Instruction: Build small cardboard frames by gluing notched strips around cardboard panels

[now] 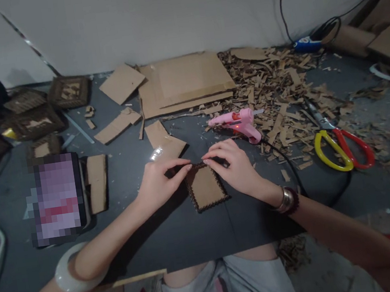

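Note:
A small cardboard panel (206, 186), edged with a dark, bumpy trim strip (192, 195), lies on the dark table in front of me. My left hand (158, 182) pinches the trim at the panel's top left, thumb and forefinger together. At the top right, my right hand (236, 167) pinches the same top edge. A short stretch of dark trim shows between the fingertips; whether it is fixed to the panel there I cannot tell. Just beyond my hands lies a pink glue gun (237, 121) with a small orange light lit, its cord running right of my right hand.
Scissors (342, 144) with one yellow and one red handle lie at right, by a heap of cardboard scraps (274, 91). Larger cardboard sheets (185, 77) rest against the back. A phone (59, 199) lies at left, below several dark-framed pieces (69, 91).

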`<state>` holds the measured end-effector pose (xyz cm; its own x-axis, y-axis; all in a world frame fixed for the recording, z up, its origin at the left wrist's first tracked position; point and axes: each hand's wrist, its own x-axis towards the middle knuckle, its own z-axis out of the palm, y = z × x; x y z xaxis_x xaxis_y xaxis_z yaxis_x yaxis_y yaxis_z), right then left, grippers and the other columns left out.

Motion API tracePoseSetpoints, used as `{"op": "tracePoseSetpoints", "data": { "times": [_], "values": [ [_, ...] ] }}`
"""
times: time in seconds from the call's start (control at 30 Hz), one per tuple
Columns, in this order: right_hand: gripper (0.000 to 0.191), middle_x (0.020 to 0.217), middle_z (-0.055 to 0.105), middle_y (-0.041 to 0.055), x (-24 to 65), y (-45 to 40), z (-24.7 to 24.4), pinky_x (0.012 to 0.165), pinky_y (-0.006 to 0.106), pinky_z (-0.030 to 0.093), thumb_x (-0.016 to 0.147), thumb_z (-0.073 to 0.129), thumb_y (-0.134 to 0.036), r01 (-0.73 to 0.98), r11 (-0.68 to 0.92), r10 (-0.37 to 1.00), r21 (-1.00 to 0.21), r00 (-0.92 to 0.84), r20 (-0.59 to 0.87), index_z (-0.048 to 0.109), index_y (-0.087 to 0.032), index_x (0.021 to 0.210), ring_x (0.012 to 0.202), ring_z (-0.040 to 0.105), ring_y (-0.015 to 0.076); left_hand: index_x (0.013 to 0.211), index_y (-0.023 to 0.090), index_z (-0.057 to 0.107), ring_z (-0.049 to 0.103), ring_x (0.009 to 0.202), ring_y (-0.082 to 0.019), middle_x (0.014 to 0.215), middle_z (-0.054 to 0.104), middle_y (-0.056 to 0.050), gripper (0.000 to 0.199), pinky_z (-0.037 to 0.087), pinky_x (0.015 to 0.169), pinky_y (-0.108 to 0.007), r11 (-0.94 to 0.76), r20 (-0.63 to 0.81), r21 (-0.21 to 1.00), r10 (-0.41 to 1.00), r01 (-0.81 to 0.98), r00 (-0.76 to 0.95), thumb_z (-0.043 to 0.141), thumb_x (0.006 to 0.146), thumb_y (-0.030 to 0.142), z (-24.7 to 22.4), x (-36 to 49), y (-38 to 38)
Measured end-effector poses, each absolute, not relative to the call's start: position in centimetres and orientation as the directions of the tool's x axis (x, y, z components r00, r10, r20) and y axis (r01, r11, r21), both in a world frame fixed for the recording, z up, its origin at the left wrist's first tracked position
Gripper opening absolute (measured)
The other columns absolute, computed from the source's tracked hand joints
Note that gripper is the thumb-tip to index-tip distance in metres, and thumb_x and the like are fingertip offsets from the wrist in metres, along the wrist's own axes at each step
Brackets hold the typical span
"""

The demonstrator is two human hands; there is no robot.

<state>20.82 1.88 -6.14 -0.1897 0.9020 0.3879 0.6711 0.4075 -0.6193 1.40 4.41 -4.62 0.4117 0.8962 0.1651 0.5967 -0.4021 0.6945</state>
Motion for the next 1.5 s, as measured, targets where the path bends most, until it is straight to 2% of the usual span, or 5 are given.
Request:
{"op": "tracePoseSetpoints", "data": {
  "times": [0.33,0.57,0.9,1.23,1.5],
  "values": [
    [0.009,0.082,0.063,0.0023,20.7,1.9,-6.3,0.078,0.033,0.042,0.082,0.06,-0.014,0.661,0.387,0.914,-0.644,-0.182,0.362,0.063,-0.018,0.074,0.083,0.052,0.0172,0.081,0.019,0.074,0.068,0.072,-0.018,0.083,0.075,-0.004,0.018,0.049,0.066,-0.026,-0.345,0.097,0.759,0.899,0.553,0.427,0.063,0.077,0.032,-5.0,1.1,4.7],
    [0.009,0.068,0.058,0.001,21.0,1.3,-5.3,0.066,0.029,0.041,0.086,0.052,-0.015,0.614,0.536,0.804,-0.58,-0.161,0.572,0.059,-0.018,0.082,0.068,0.05,0.0135,0.09,0.016,0.067,0.062,0.075,-0.017,0.089,0.068,-0.006,0.018,0.048,0.066,-0.026,-0.442,0.353,0.628,0.895,0.641,0.271,0.055,0.081,0.027,-4.3,0.3,5.0],
    [0.021,0.075,0.058,0.0037,20.8,-0.4,-4.3,0.064,0.029,0.035,0.081,0.059,-0.037,0.443,0.874,0.486,-0.201,-0.785,0.383,0.061,-0.016,0.081,0.075,0.043,0.0168,0.105,0.016,0.051,0.054,0.098,-0.023,0.106,0.052,-0.008,0.04,0.048,0.086,-0.036,-0.383,0.241,0.521,0.923,0.763,0.298,0.065,0.069,0.03,-5.2,-0.9,6.1],
    [0.008,0.1,0.061,0.0083,21.1,-0.6,-3.4,0.078,0.036,0.037,0.075,0.056,-0.013,0.61,0.777,0.63,-0.158,-0.748,0.207,0.063,-0.017,0.078,0.101,0.044,0.0257,0.102,0.019,0.054,0.048,0.114,-0.025,0.119,0.043,-0.01,0.032,0.049,0.091,-0.042,-0.423,0.308,0.551,0.904,0.719,0.296,0.064,0.072,0.022,-5.1,-1.0,6.0],
    [0.028,0.103,0.066,0.0112,27.1,-3.6,-2.1,0.078,0.036,0.046,0.085,0.047,-0.018,0.842,0.528,0.828,-0.11,-0.482,0.286,0.059,-0.013,0.11,0.092,0.058,0.0225,0.099,0.018,0.053,0.057,0.098,-0.02,0.104,0.056,-0.007,0.022,0.053,0.08,-0.035,-0.265,0.192,0.84,0.961,0.474,0.199,0.056,0.077,0.025,-5.6,-1.0,6.4]
  ]
}}
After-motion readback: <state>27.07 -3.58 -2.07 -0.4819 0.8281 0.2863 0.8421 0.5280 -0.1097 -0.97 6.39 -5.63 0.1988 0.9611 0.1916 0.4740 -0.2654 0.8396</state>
